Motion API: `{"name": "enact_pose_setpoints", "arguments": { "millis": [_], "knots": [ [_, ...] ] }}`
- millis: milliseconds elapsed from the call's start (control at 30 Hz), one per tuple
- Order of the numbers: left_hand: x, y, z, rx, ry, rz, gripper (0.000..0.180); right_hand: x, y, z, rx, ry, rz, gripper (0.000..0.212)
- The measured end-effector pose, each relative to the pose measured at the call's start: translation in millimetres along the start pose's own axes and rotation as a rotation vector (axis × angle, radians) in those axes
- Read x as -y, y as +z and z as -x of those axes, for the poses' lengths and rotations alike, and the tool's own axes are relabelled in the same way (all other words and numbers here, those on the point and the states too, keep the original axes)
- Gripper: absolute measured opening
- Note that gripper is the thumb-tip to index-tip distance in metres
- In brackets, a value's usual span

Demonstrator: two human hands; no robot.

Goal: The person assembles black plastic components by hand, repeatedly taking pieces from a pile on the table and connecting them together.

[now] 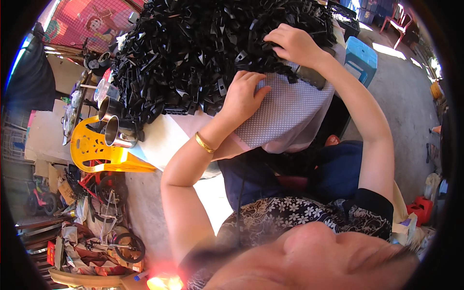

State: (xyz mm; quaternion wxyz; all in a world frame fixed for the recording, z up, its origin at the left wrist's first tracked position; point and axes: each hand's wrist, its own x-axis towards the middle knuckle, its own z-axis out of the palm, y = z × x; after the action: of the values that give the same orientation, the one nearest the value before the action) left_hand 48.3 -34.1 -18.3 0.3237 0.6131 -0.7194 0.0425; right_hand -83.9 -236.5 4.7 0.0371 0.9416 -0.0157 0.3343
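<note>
A big heap of small black plastic parts (pixel 193 53) covers most of the table. My left hand (pixel 245 94) rests at the near edge of the heap, its fingers bent over the parts and its thumb held apart. Farther to the right, my right hand (pixel 296 46) reaches onto the heap with fingers and thumb apart. Black parts lie at its fingertips, and I see none clearly gripped. Between the hands shows a grey patterned cloth (pixel 280 101) on the tabletop. Under my right wrist is a dark grey flat object (pixel 311 77) at the heap's edge.
Two metal cups (pixel 121 132) stand at the table's left edge, beside a yellow plastic chair (pixel 92 145). A blue plastic stool (pixel 362 55) is past the right edge. Bicycles (pixel 108 208) and clutter fill the left side. A red chair (pixel 400 24) stands far right.
</note>
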Motion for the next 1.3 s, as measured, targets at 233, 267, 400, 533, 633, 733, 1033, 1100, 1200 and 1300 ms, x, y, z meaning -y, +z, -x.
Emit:
{"name": "enact_pose_setpoints", "arguments": {
  "millis": [233, 267, 400, 533, 633, 733, 1033, 1100, 1200, 1300],
  "knots": [
    [-5.0, 0.0, -3.1, -0.042, -0.150, 0.173, 0.020, 7.9, 29.6, -6.2, 0.040, -0.020, 0.272, 0.038],
    [-5.0, -0.5, -4.1, -0.041, -0.147, 0.172, 0.020, 6.0, 29.3, -7.3, 0.038, -0.018, 0.274, 0.038],
    [-4.5, -6.4, -4.2, -0.117, -0.217, 0.236, 0.020, 12.1, 21.6, -20.3, 0.125, -0.094, 0.244, 0.017],
    [-2.1, -4.6, -5.5, -0.163, -0.208, 0.263, 0.021, 13.5, 26.8, -22.7, 0.027, -0.113, 0.244, 0.023],
    [-0.7, -4.8, -4.6, -0.129, -0.201, 0.261, 0.021, 19.1, 30.4, -29.0, 0.063, -0.075, 0.290, 0.026],
    [-2.0, -6.7, -5.1, -0.129, -0.203, 0.242, 0.020, 12.8, 27.5, -30.4, 0.114, -0.068, 0.335, 0.029],
    [-2.2, -6.1, -4.9, -0.294, -0.233, 0.352, 0.045, 25.6, -18.1, -19.4, -0.127, 0.137, -0.213, 0.024],
    [-7.6, -5.3, -8.5, -0.376, -0.102, 0.188, 0.050, 39.2, -25.2, -3.7, -0.197, 0.406, -0.658, 0.019],
    [-13.8, -5.2, -5.9, -0.425, 0.030, 0.046, 0.057, 62.0, -27.0, 17.8, -0.041, 0.791, -1.251, 0.019],
    [-14.1, -3.3, 2.9, -0.077, -0.090, 0.218, 0.048, 74.8, -12.7, 34.4, 0.043, 1.108, -1.515, 0.031]
  ]
}}
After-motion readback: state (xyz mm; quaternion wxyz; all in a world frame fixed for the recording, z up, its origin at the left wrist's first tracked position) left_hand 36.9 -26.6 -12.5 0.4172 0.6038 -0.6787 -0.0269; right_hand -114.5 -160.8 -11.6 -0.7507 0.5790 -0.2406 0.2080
